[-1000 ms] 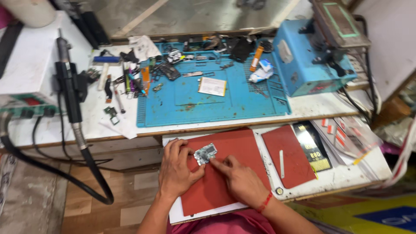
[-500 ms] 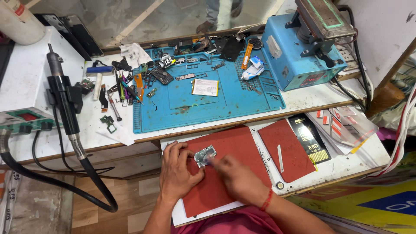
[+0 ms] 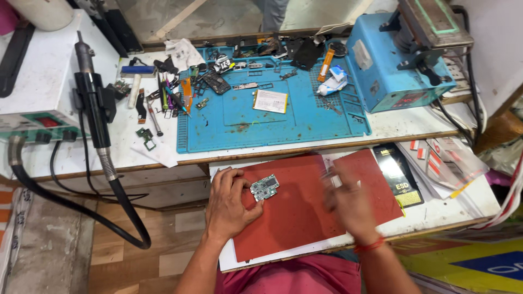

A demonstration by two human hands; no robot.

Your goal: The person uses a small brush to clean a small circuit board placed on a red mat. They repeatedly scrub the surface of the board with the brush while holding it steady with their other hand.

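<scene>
A small green circuit board (image 3: 265, 188) lies on a red mat (image 3: 297, 212) on the pull-out shelf in front of me. My left hand (image 3: 230, 204) pinches the board's left edge with thumb and fingers. My right hand (image 3: 348, 202) is blurred in motion to the right of the board, over the gap between the red mat and a smaller red mat (image 3: 376, 179). Its fingers are near a thin white tool there, and I cannot tell whether it holds anything. A red thread circles my right wrist.
A blue work mat (image 3: 272, 128) on the bench carries scattered phone parts, tweezers and a small white label. A blue machine (image 3: 392, 71) stands at the right, a black hot-air handle (image 3: 93, 106) with hose at the left beside a white station (image 3: 38, 81). A black packet (image 3: 400, 175) lies right of the red mats.
My right hand has left the circuit board and swung right toward the smaller red mat. The left hand stays on the board. The view has shifted slightly.
</scene>
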